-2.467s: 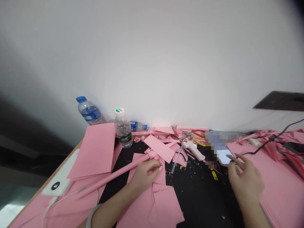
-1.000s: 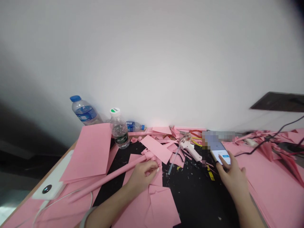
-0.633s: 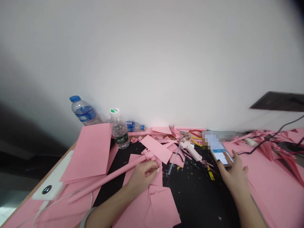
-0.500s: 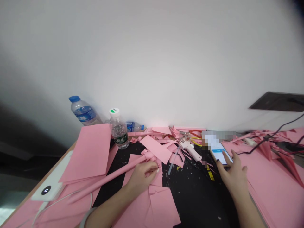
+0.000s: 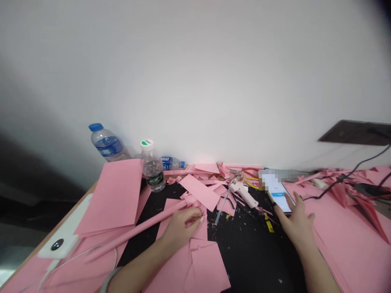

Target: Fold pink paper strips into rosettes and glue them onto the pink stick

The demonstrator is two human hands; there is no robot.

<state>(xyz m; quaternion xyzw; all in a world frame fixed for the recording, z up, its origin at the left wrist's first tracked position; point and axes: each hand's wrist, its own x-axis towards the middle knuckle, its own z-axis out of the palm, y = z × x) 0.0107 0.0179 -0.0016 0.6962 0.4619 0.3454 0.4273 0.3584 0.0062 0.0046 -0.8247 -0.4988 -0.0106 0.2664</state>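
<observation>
My left hand (image 5: 182,224) rests at the middle of the table, thumb and fingers curled into a pinch; what lies between the fingertips is hidden. Crumpled pink paper shows at the fingertips, and a long rolled pink paper tube (image 5: 137,228) with a crumpled end lies just beyond the hand. Cut sheets of pink paper (image 5: 210,266) are under and beside it. My right hand (image 5: 297,221) is spread, its fingers at the lower part of a lit phone (image 5: 278,194). Left of the phone lies a white glue gun (image 5: 243,193) with a clear glue stick (image 5: 221,209).
Three bottles, one with a white cap (image 5: 154,175), stand or lie by the wall. A white power bank (image 5: 61,240) with a cable sits at the left edge. Pink sheets (image 5: 345,240) are stacked right. A yellow-handled tool (image 5: 269,224) and dark cables lie nearby.
My right hand has shifted slightly left, its fingers still at the phone's lower part, and the phone's screen looks slightly different. My left hand keeps its pinch in nearly the same place.
</observation>
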